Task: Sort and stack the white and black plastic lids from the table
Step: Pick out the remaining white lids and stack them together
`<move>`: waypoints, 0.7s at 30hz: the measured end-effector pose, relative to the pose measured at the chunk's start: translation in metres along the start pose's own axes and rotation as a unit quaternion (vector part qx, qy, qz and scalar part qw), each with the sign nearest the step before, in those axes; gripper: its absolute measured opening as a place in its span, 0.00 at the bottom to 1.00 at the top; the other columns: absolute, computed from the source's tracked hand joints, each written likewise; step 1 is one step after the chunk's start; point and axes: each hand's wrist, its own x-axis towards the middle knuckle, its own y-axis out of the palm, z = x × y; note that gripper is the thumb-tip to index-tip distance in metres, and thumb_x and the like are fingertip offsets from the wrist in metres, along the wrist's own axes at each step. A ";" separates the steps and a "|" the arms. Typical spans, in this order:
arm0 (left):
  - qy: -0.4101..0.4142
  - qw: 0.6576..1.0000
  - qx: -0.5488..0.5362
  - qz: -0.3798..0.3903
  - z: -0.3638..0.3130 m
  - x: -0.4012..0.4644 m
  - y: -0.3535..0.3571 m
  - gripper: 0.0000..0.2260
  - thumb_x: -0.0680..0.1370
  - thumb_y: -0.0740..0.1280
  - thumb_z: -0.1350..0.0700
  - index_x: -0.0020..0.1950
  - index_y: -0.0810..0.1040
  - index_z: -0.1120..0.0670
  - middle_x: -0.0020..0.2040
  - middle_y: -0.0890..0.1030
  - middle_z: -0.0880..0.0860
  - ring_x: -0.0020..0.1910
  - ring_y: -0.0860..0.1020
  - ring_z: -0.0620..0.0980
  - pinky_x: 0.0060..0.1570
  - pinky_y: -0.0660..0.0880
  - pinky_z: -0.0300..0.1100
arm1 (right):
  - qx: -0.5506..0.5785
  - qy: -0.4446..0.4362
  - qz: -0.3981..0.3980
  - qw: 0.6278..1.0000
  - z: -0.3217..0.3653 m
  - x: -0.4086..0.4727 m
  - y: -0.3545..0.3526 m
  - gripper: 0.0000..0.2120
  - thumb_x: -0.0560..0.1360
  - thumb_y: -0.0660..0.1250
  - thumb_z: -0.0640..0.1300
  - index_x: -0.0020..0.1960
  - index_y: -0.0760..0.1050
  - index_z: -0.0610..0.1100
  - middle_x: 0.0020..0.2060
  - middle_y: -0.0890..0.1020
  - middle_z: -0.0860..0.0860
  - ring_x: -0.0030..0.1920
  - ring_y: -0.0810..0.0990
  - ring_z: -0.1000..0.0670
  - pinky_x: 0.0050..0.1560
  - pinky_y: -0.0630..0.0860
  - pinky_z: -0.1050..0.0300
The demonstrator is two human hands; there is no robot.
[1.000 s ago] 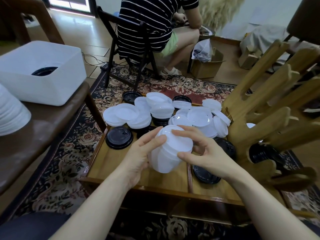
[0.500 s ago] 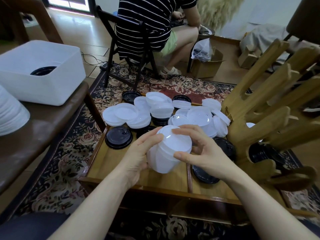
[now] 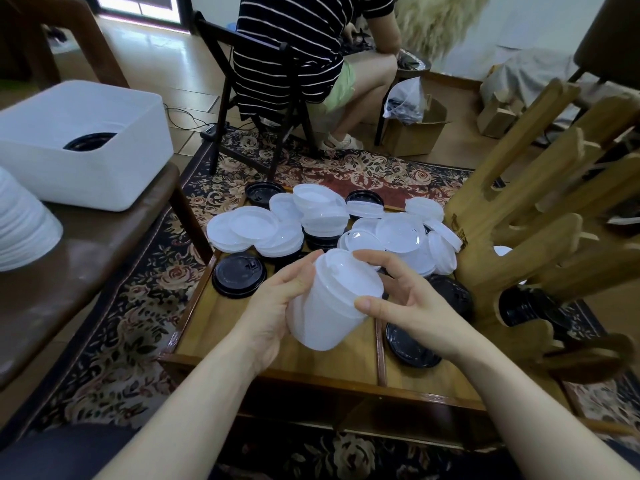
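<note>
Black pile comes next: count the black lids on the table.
5 black lids show clearly: one at the left edge, two at the far edge, one beside the right hand at, one behind it. More peek from beneath white lids.

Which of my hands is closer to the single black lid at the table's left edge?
Left. Your left hand sits just right of the black lid; your right hand is farther, beyond the white stack.
</note>
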 end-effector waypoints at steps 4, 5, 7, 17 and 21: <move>0.009 1.000 -0.011 0.002 -0.001 0.000 0.000 0.20 0.77 0.65 0.45 0.68 0.78 0.47 0.61 0.83 0.47 0.62 0.80 0.48 0.58 0.75 0.48 | 0.020 -0.013 -0.010 1.000 0.001 0.000 0.001 0.27 0.71 0.73 0.47 0.68 0.70 0.50 0.61 0.80 0.48 0.62 0.79 0.47 0.60 0.77 0.53; 0.011 1.000 -0.014 0.008 -0.001 0.000 0.000 0.19 0.79 0.64 0.46 0.68 0.78 0.47 0.61 0.83 0.47 0.61 0.81 0.48 0.56 0.76 0.47 | 0.031 -0.015 -0.016 0.999 0.001 -0.001 0.002 0.25 0.73 0.72 0.44 0.68 0.70 0.48 0.61 0.81 0.47 0.62 0.79 0.46 0.60 0.77 0.52; 0.012 1.000 -0.020 0.008 -0.001 0.000 0.000 0.17 0.81 0.63 0.47 0.68 0.78 0.47 0.61 0.83 0.48 0.61 0.81 0.49 0.52 0.76 0.47 | 0.044 -0.018 -0.022 0.999 0.001 -0.001 0.001 0.25 0.73 0.70 0.42 0.68 0.70 0.46 0.60 0.82 0.44 0.62 0.79 0.45 0.59 0.78 0.52; 0.001 1.000 -0.019 -0.003 -0.002 0.000 0.001 0.17 0.80 0.63 0.48 0.68 0.78 0.47 0.60 0.84 0.47 0.58 0.82 0.47 0.49 0.77 0.46 | -0.053 -0.054 0.011 0.997 0.001 0.000 -0.005 0.25 0.72 0.72 0.41 0.69 0.74 0.49 0.69 0.72 0.51 0.70 0.72 0.50 0.59 0.76 0.56; 0.004 1.000 -0.006 0.008 -0.001 -0.003 0.003 0.20 0.77 0.64 0.47 0.68 0.78 0.47 0.60 0.84 0.47 0.56 0.83 0.45 0.46 0.77 0.43 | -0.089 -0.045 0.028 0.995 0.000 0.000 -0.005 0.24 0.72 0.72 0.44 0.66 0.76 0.56 0.68 0.70 0.53 0.68 0.72 0.53 0.59 0.75 0.57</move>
